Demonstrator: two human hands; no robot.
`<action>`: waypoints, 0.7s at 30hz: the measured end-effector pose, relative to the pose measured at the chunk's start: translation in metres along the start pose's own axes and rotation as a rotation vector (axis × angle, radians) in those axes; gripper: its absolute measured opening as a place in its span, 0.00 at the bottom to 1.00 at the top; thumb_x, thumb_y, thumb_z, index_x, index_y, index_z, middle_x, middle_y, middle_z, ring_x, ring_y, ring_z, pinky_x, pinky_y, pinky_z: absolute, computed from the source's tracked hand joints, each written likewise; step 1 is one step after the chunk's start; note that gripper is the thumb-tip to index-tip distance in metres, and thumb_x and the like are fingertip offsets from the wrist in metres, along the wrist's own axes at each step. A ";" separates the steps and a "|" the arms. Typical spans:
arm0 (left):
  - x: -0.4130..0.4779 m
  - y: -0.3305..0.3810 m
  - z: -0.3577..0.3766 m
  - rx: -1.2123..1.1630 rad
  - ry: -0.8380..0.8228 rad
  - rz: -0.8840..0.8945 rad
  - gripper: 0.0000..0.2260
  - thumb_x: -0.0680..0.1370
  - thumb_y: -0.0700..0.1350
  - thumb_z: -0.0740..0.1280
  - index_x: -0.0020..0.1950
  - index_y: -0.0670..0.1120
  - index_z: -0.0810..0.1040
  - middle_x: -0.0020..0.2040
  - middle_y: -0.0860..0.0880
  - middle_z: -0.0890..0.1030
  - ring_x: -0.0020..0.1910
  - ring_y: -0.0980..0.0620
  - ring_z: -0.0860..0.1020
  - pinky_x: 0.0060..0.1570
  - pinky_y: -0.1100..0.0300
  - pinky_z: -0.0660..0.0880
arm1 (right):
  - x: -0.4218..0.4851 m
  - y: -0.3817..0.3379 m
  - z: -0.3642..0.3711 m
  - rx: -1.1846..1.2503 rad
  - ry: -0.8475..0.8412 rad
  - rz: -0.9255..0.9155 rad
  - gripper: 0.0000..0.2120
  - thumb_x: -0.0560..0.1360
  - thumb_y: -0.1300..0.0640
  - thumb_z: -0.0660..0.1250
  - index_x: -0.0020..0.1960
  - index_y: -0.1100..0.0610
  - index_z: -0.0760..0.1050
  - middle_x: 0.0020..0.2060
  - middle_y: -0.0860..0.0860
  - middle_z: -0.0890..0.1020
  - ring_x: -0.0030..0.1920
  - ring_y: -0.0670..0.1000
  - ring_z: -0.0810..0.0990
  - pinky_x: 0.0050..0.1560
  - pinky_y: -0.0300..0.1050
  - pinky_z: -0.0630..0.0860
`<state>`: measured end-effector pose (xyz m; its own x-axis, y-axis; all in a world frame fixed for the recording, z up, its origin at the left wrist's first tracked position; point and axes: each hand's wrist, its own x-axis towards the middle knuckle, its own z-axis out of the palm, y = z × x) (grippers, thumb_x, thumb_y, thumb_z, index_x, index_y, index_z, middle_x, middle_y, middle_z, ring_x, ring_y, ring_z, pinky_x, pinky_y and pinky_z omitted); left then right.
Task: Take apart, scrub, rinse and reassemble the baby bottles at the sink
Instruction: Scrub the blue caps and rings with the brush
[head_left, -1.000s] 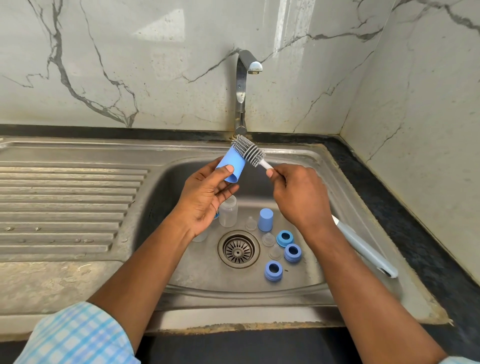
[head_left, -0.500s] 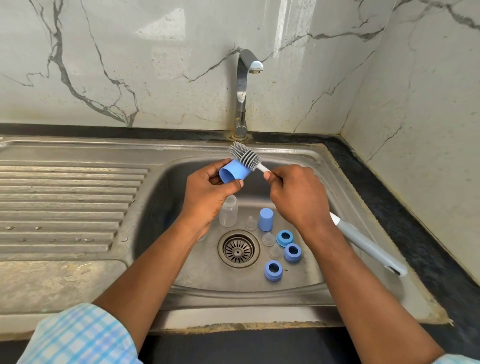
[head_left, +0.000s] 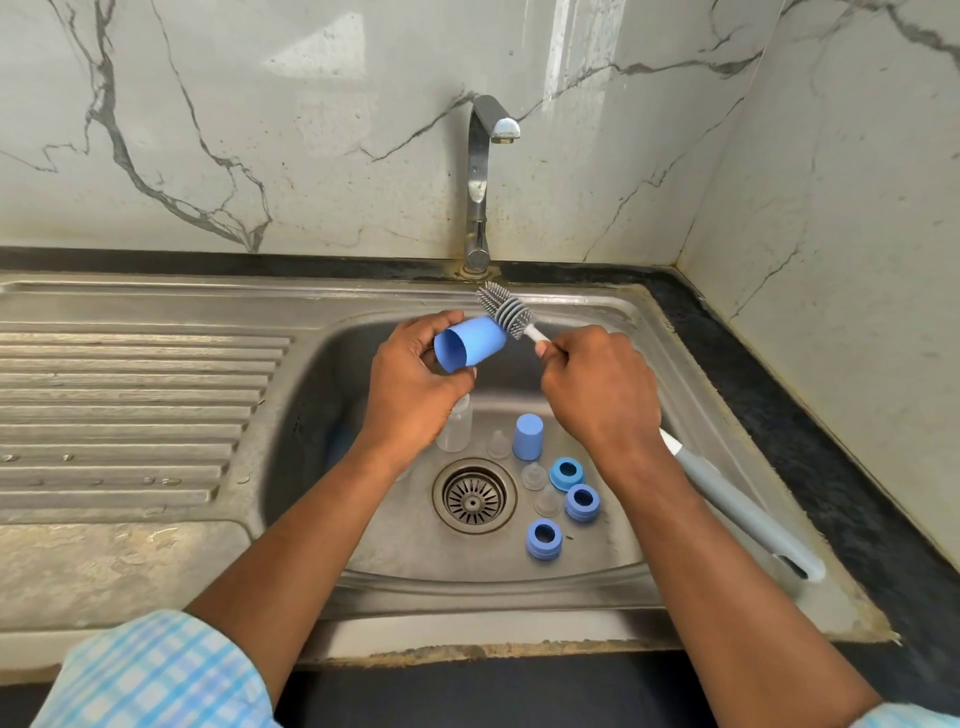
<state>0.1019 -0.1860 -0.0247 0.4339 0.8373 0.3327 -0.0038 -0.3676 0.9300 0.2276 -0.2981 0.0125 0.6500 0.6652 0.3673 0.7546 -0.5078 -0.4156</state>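
Note:
My left hand (head_left: 410, 384) grips a blue bottle cap (head_left: 469, 344) above the basin, lying on its side with its open mouth turned toward me and to the left. My right hand (head_left: 597, 389) grips the white neck of a bottle brush (head_left: 505, 310); its grey bristle head touches the cap's closed end from behind. The brush's grey handle (head_left: 743, 512) sticks out past my right wrist. In the basin stand a clear bottle (head_left: 457, 426), partly hidden by my left hand, a second blue cap (head_left: 528, 436), three blue collar rings (head_left: 566, 473) and clear teats (head_left: 534, 475).
The steel sink (head_left: 670, 332) has a round drain (head_left: 474, 494) in the middle and a ribbed drainboard (head_left: 130, 410) on the left. The tap (head_left: 483, 171) stands behind the basin, with no water running. A dark counter edge (head_left: 810, 415) and marble walls close in the right side.
My left hand has turned the blue cap from upright to lying sideways, mouth toward me. The brush head has slid from the cap's side to behind its closed end.

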 end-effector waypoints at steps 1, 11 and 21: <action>-0.001 0.000 0.000 -0.009 -0.005 0.000 0.26 0.68 0.34 0.76 0.57 0.59 0.78 0.59 0.50 0.82 0.57 0.56 0.81 0.58 0.55 0.79 | 0.000 0.002 0.000 0.013 0.003 -0.002 0.15 0.80 0.48 0.61 0.41 0.56 0.78 0.34 0.54 0.78 0.38 0.61 0.77 0.37 0.49 0.70; -0.001 0.017 -0.003 -0.605 0.014 -0.378 0.07 0.78 0.41 0.70 0.56 0.44 0.80 0.51 0.43 0.85 0.50 0.47 0.85 0.47 0.59 0.82 | -0.004 -0.004 0.000 0.138 0.006 -0.118 0.16 0.81 0.48 0.62 0.38 0.53 0.77 0.26 0.47 0.69 0.30 0.54 0.70 0.33 0.44 0.61; 0.004 0.019 -0.010 -0.760 0.084 -0.570 0.12 0.80 0.47 0.67 0.56 0.38 0.78 0.44 0.40 0.85 0.39 0.50 0.85 0.37 0.62 0.81 | -0.011 -0.008 0.001 0.087 -0.105 -0.296 0.17 0.81 0.48 0.62 0.34 0.48 0.69 0.24 0.45 0.68 0.26 0.46 0.67 0.29 0.43 0.58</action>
<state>0.0944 -0.1852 -0.0045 0.4850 0.8465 -0.2198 -0.4091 0.4417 0.7985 0.2146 -0.3008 0.0107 0.3870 0.8321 0.3972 0.8962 -0.2381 -0.3744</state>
